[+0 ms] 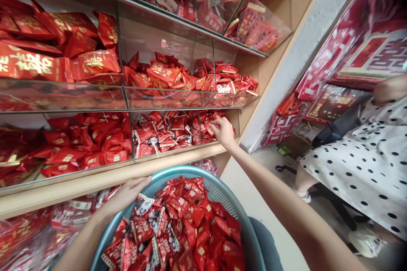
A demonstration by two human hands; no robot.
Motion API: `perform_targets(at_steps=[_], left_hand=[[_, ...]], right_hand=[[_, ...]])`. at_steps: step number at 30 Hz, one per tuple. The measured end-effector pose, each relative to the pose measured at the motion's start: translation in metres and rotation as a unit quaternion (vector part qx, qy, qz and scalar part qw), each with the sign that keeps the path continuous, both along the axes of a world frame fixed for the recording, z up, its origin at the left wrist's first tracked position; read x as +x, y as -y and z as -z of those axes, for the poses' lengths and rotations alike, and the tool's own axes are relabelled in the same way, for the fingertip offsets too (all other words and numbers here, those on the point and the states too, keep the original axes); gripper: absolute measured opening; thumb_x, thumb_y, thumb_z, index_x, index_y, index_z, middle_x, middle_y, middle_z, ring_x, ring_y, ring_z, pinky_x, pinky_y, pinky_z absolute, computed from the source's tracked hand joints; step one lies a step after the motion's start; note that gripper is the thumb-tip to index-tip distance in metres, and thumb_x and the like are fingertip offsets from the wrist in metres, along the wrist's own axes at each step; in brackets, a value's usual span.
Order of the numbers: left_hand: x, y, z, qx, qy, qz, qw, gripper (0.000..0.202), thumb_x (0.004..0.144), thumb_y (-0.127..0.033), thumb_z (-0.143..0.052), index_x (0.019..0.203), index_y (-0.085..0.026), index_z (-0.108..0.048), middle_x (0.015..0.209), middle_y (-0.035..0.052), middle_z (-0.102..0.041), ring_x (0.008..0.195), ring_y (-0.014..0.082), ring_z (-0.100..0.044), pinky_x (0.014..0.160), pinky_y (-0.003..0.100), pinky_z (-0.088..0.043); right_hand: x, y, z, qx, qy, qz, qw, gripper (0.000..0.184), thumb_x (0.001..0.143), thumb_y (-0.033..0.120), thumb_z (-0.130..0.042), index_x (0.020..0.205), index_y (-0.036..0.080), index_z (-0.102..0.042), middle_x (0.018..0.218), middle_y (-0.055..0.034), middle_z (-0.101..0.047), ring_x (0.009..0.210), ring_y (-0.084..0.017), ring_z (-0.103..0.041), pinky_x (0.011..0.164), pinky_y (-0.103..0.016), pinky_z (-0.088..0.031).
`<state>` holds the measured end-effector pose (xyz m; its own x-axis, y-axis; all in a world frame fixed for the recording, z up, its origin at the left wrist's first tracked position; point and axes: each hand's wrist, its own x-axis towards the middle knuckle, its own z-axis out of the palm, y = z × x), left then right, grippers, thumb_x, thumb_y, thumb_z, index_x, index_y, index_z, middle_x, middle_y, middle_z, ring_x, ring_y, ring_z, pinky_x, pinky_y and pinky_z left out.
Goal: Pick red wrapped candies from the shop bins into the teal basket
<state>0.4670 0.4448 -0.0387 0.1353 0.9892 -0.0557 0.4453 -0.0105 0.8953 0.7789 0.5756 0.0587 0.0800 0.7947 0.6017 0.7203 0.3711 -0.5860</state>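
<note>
My right hand (223, 132) is over the right end of the lower clear bin, its fingers pinched together at the small red packets (205, 129). What is between the fingertips, if anything, is too small to make out. My left hand (127, 197) lies with straight fingers along the rim of a teal plastic basket (237, 197), beside the wooden shelf edge. The basket holds a heap of red candy packets (190, 228), some plain red with gold print, others with black-and-white pictures. It stands below the bin, close against the shelf.
Clear-fronted bins (171, 97) of red packets fill the shelves above and to the left. Bagged red goods (28, 237) lie under the wooden ledge (79, 184). On the right, a person in a polka-dot dress (365, 161) sits near red decorations (378, 55).
</note>
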Motion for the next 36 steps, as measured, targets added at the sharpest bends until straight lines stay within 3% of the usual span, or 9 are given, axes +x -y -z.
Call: perform_targets(at_steps=[3, 7, 13, 19, 23, 27, 31, 36], left_hand=[[-0.001, 0.001, 0.001, 0.0, -0.002, -0.001, 1.0, 0.053, 0.071, -0.06, -0.05, 0.102, -0.021, -0.067, 0.117, 0.0038, -0.06, 0.115, 0.0261, -0.05, 0.104, 0.04, -0.029], [-0.004, 0.0, 0.003, -0.002, -0.004, 0.007, 1.0, 0.05, 0.071, -0.059, -0.052, 0.102, -0.022, -0.067, 0.117, 0.0027, -0.06, 0.114, 0.027, -0.051, 0.103, 0.042, -0.03], [-0.005, -0.002, 0.005, -0.006, -0.014, 0.011, 1.0, 0.048, 0.073, -0.056, -0.052, 0.104, -0.022, -0.066, 0.119, 0.0018, -0.059, 0.116, 0.0259, -0.05, 0.104, 0.04, -0.029], [-0.005, -0.003, 0.006, -0.009, -0.018, 0.001, 1.0, 0.051, 0.074, -0.058, -0.05, 0.106, -0.021, -0.065, 0.121, 0.003, -0.058, 0.117, 0.0257, -0.049, 0.105, 0.041, -0.028], [-0.004, -0.003, 0.008, -0.013, -0.013, -0.001, 1.0, 0.056, 0.072, -0.06, -0.05, 0.107, -0.019, -0.064, 0.122, 0.0047, -0.057, 0.117, 0.0259, -0.048, 0.106, 0.041, -0.026], [-0.004, -0.002, 0.007, -0.022, -0.006, -0.008, 1.0, 0.056, 0.072, -0.059, -0.051, 0.108, -0.018, -0.064, 0.122, 0.0044, -0.056, 0.119, 0.0257, -0.046, 0.106, 0.04, -0.024], [-0.002, 0.0, 0.004, -0.022, 0.003, 0.0, 1.0, 0.053, 0.072, -0.058, -0.053, 0.108, -0.02, -0.064, 0.122, 0.0034, -0.055, 0.118, 0.0255, -0.047, 0.106, 0.038, -0.026], [0.001, 0.001, 0.002, -0.045, -0.01, -0.027, 0.999, 0.053, 0.072, -0.058, -0.053, 0.107, -0.02, -0.064, 0.123, 0.0039, -0.055, 0.118, 0.0242, -0.047, 0.105, 0.035, -0.028]], right_hand=[[-0.004, -0.032, 0.012, -0.102, -0.107, 0.037, 0.988, 0.022, 0.064, 0.037, -0.062, 0.059, 0.016, -0.061, 0.058, 0.0004, -0.054, 0.056, -0.013, -0.049, 0.057, -0.025, -0.037], [-0.02, -0.052, 0.026, -0.133, -0.156, 0.051, 0.977, 0.029, 0.062, 0.042, -0.06, 0.054, 0.015, -0.058, 0.046, 0.0028, -0.048, 0.043, -0.01, -0.041, 0.046, -0.024, -0.032], [-0.031, -0.063, 0.033, -0.13, -0.196, 0.06, 0.97, 0.018, 0.057, 0.033, -0.062, 0.059, 0.015, -0.062, 0.053, 0.0015, -0.056, 0.051, -0.011, -0.049, 0.051, -0.022, -0.036], [-0.025, -0.055, 0.026, -0.096, -0.211, 0.033, 0.972, 0.02, 0.062, 0.032, -0.057, 0.062, 0.013, -0.063, 0.057, -0.001, -0.059, 0.052, -0.012, -0.049, 0.05, -0.023, -0.036], [-0.014, -0.031, 0.015, -0.063, -0.219, -0.002, 0.974, 0.024, 0.063, 0.035, -0.059, 0.067, 0.012, -0.065, 0.067, -0.0034, -0.063, 0.061, -0.013, -0.053, 0.058, -0.024, -0.04], [0.006, 0.012, 0.012, -0.039, -0.225, -0.021, 0.973, 0.029, 0.065, 0.039, -0.06, 0.075, 0.012, -0.066, 0.078, -0.0053, -0.065, 0.07, -0.014, -0.055, 0.068, -0.026, -0.042], [0.025, 0.076, 0.023, -0.025, -0.187, -0.034, 0.981, 0.029, 0.069, 0.042, -0.061, 0.078, 0.015, -0.066, 0.08, -0.0048, -0.064, 0.073, -0.015, -0.055, 0.071, -0.029, -0.042], [0.033, 0.149, 0.05, -0.138, -0.1, -0.123, 0.978, 0.026, 0.079, 0.041, -0.054, 0.074, 0.017, -0.064, 0.079, -0.0045, -0.061, 0.072, -0.015, -0.054, 0.067, -0.027, -0.042]])
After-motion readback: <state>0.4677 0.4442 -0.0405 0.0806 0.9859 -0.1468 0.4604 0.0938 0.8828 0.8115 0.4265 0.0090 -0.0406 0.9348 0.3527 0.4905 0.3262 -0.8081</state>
